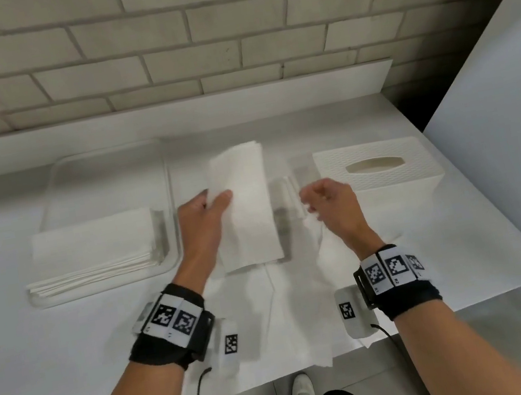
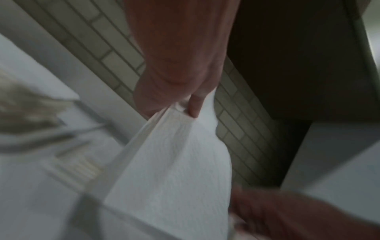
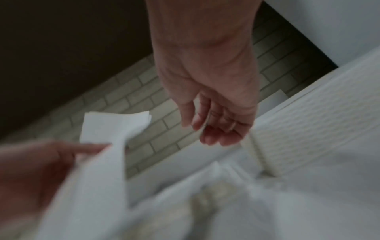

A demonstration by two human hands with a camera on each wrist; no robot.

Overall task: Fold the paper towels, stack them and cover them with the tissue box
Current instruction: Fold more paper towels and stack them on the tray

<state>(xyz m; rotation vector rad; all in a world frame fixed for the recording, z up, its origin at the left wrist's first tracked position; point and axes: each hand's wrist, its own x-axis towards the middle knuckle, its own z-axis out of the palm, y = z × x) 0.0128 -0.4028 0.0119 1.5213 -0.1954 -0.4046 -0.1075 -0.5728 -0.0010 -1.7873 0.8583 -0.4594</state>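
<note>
My left hand (image 1: 208, 206) pinches a folded white paper towel (image 1: 243, 204) by its left edge and holds it up above the counter; the same towel (image 2: 174, 162) hangs from that hand's fingers (image 2: 195, 104) in the left wrist view. My right hand (image 1: 318, 197) hovers just right of the towel, fingers loosely curled and holding nothing, as the right wrist view shows (image 3: 213, 129). A stack of folded towels (image 1: 94, 251) lies in a clear tray (image 1: 156, 167) at the left. The white textured tissue box (image 1: 379, 169) stands at the right.
Unfolded paper towels (image 1: 291, 300) lie spread on the white counter (image 1: 70, 352) below my hands and reach its front edge. A brick wall (image 1: 189, 35) runs behind. A white panel (image 1: 496, 103) stands at the right end of the counter.
</note>
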